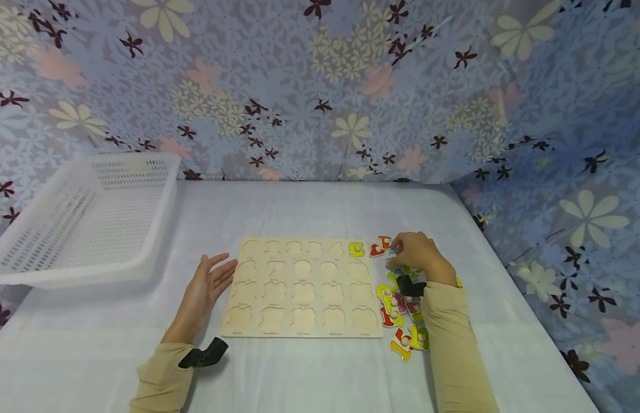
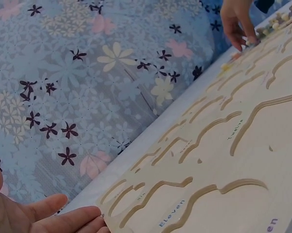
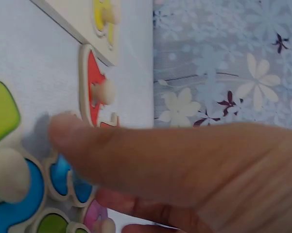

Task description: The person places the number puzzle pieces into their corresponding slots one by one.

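My left hand (image 1: pixel 209 281) lies beside the left edge of a wooden number puzzle board (image 1: pixel 289 275), its fingers extended and holding nothing; the fingertips (image 2: pixel 90 213) are right at the board's edge. A yellow number 5 piece (image 1: pixel 356 249) sits in the top row's right slot. My right hand (image 1: pixel 415 252) reaches down over a pile of knobbed number pieces (image 1: pixel 397 304) right of the board. Its thumb (image 3: pixel 68 133) and fingers stand apart around a blue number piece (image 3: pixel 60 177). Red number pieces (image 1: pixel 380 246) lie just left of that hand.
A white plastic basket (image 1: pixel 160 223) stands at the table's back left. Flowered cloth (image 1: pixel 299 92) hangs behind and to the right of the white-covered table (image 1: pixel 309 378). The board's other slots show bare wood with printed words. My right forearm hides part of the pile.
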`<action>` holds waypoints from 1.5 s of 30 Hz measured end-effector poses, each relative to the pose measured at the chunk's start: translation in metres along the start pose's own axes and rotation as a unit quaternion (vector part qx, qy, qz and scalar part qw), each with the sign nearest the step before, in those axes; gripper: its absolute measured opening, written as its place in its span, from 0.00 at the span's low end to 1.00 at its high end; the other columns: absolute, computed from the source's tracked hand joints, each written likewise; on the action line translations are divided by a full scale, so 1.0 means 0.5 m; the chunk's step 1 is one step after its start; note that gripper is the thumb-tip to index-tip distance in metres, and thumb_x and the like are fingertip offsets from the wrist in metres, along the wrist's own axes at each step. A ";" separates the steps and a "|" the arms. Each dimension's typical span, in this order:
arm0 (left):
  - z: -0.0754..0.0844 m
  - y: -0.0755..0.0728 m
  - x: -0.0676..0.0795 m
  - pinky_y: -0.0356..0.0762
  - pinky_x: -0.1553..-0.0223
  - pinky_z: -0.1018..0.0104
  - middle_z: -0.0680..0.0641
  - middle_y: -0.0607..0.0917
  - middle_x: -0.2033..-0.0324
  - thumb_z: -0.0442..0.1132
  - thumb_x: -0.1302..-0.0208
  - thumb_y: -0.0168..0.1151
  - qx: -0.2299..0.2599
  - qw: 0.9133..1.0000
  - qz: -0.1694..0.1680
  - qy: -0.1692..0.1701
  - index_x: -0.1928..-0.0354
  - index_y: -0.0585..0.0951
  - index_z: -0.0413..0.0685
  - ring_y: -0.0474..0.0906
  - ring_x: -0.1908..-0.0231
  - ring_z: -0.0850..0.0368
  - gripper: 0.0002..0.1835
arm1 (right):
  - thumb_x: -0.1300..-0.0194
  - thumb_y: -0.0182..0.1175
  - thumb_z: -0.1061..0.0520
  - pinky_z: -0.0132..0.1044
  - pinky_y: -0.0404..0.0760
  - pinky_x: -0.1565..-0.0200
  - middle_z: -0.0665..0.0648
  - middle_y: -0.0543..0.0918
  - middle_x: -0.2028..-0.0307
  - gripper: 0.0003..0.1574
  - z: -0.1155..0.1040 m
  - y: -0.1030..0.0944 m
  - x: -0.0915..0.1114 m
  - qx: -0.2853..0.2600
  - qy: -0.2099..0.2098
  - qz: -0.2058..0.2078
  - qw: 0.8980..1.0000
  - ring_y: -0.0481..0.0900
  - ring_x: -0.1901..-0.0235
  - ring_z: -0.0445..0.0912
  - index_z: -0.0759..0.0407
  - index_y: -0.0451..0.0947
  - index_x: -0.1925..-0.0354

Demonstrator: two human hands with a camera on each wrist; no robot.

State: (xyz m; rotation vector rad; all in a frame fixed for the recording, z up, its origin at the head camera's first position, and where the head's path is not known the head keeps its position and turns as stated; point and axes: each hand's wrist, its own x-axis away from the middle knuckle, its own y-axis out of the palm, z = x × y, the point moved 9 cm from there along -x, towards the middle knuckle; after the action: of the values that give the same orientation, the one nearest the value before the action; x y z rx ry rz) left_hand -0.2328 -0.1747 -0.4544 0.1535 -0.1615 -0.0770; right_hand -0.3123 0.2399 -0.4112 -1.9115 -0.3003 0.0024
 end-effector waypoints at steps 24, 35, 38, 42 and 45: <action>0.007 -0.008 0.003 0.59 0.33 0.59 0.34 0.62 0.31 0.67 0.29 0.30 0.013 1.000 0.010 -0.008 0.27 0.53 0.38 0.59 0.32 0.46 0.43 | 0.44 0.71 0.58 0.62 0.66 0.50 0.62 0.82 0.62 0.19 -0.087 -0.015 -0.016 0.003 -0.062 0.055 0.997 0.72 0.56 0.62 0.67 0.80 0.56; 0.023 -0.010 -0.005 0.59 0.32 0.59 0.34 0.62 0.32 0.67 0.28 0.30 0.018 1.000 0.008 -0.008 0.27 0.53 0.39 0.58 0.31 0.46 0.43 | 0.40 0.68 0.55 0.46 0.73 0.53 0.54 0.80 0.57 0.16 -0.404 0.117 -0.116 0.054 -0.226 -0.014 0.973 0.70 0.57 0.49 0.58 0.81 0.53; 0.023 -0.006 -0.005 0.59 0.32 0.59 0.34 0.63 0.32 0.67 0.28 0.30 0.023 1.000 0.005 -0.006 0.27 0.54 0.38 0.58 0.31 0.46 0.43 | 0.40 0.68 0.55 0.46 0.74 0.53 0.54 0.80 0.57 0.16 -0.426 0.123 -0.136 0.048 -0.215 -0.017 0.975 0.70 0.57 0.50 0.59 0.82 0.54; 0.021 -0.006 -0.002 0.59 0.32 0.58 0.33 0.63 0.32 0.66 0.27 0.30 0.026 1.000 0.006 -0.007 0.27 0.54 0.38 0.58 0.32 0.46 0.42 | 0.42 0.71 0.54 0.47 0.74 0.51 0.54 0.81 0.57 0.17 -0.429 0.130 -0.151 0.047 -0.196 -0.032 0.979 0.70 0.55 0.50 0.58 0.83 0.55; 0.020 -0.010 0.000 0.59 0.33 0.58 0.34 0.63 0.32 0.66 0.27 0.29 0.026 1.000 0.009 -0.008 0.27 0.54 0.38 0.59 0.32 0.46 0.42 | 0.44 0.72 0.53 0.46 0.74 0.51 0.53 0.81 0.58 0.18 -0.425 0.134 -0.157 0.044 -0.183 -0.039 0.981 0.70 0.55 0.50 0.58 0.83 0.55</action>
State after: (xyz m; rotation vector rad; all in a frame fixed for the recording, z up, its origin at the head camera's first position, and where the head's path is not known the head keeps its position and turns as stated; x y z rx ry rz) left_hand -0.2350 -0.1811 -0.4453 0.2028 -0.1814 -0.0553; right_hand -0.3431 0.0060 -0.4085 -1.8040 -0.6134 0.3127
